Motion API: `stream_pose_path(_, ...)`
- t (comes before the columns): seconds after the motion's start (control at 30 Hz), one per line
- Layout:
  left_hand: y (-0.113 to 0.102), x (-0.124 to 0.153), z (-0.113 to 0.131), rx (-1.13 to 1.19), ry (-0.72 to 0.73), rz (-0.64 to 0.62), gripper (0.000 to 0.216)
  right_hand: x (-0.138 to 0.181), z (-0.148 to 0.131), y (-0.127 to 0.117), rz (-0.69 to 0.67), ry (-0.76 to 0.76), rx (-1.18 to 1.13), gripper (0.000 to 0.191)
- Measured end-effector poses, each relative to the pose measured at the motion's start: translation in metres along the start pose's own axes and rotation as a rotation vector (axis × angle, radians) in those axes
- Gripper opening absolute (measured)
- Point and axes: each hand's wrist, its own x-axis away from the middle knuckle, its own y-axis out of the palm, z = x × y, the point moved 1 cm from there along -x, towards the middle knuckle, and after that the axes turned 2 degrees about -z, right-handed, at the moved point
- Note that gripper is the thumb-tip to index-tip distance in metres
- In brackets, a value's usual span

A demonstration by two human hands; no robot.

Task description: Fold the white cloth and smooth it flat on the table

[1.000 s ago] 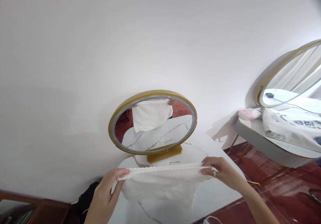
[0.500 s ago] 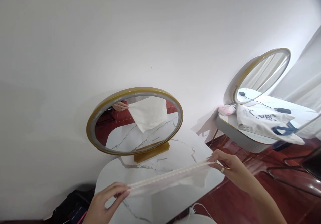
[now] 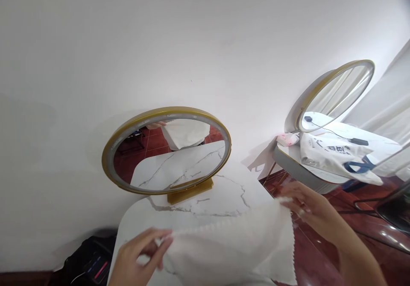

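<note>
A white cloth point(image 3: 233, 252) with a pinked edge hangs spread between my two hands above a white marble table point(image 3: 205, 202). My left hand point(image 3: 137, 256) pinches its left corner at the lower left. My right hand point(image 3: 307, 211) grips the opposite corner near the table's right edge, blurred by motion. Behind the cloth a round gold-framed mirror point(image 3: 166, 149) stands on a gold base and reflects the cloth and the tabletop.
To the right stands a second table point(image 3: 301, 172) with another round mirror point(image 3: 335, 93), a white printed bag point(image 3: 336, 155) and a black cable. A black bag point(image 3: 89, 264) lies on the floor at the lower left. The floor is red tile; a white wall is behind.
The cloth, stretched edge-on half a second ago, has swung down and now shows its full face. Both hands have dropped slightly and the view has shifted a little to the right.
</note>
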Motion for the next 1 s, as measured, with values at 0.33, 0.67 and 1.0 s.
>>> stream_pose_path(0.33,0.151,-0.039,-0.041,0.057,-0.246,0.12,0.044,-0.048,0.088,0.105,0.456,-0.012,0.105,0.046)
stream_pose_path(0.67,0.273,-0.039,-0.105,-0.269,-0.115,-0.191,0.043,-0.007,0.191,0.226,0.149,0.006,0.365,0.045)
stream_pose_path(1.0,0.343,-0.097,-0.129,-0.493,-0.016,0.013,0.059,-0.088,0.249,0.197,0.048,-0.151,0.688,0.054)
